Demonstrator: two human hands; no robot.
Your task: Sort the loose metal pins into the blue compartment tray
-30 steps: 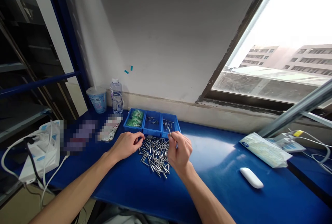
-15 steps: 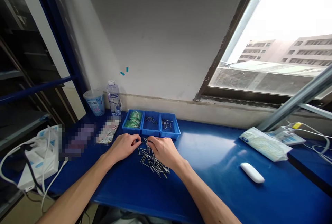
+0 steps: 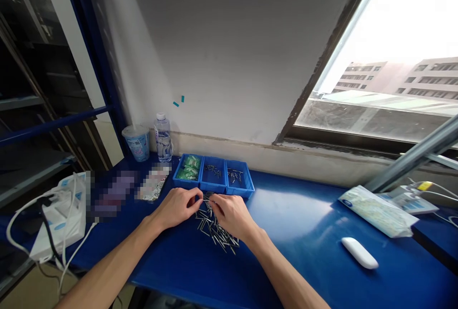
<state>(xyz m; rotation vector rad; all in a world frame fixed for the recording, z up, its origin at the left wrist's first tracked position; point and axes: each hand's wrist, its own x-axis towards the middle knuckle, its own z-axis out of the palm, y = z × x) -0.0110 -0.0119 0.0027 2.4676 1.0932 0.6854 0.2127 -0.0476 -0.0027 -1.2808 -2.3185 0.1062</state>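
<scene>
A pile of thin metal pins (image 3: 218, 232) lies on the blue table (image 3: 186, 263). Over its upper end my left hand (image 3: 181, 207) and my right hand (image 3: 232, 211) face each other with pinched fingers. A thin metal pin (image 3: 206, 200) spans the small gap between their fingertips, held at both ends. Just behind the hands stand three joined blue bins: the left bin (image 3: 175, 180) holds green-and-clear packets, while the middle bin (image 3: 213, 187) and the right bin (image 3: 252, 187) each hold some metal pins.
A lidded cup (image 3: 138, 144), a water bottle (image 3: 163, 139) and a patterned packet (image 3: 154, 186) stand or lie at the back left. White power strips (image 3: 62, 218) with cables are far left. On the right lie a white case (image 3: 359, 252) and a tissue pack (image 3: 377, 211).
The view has shifted, so the scene sits slightly further right and lower. Both hands have closed their pinch, and a pin now shows between the fingertips.
</scene>
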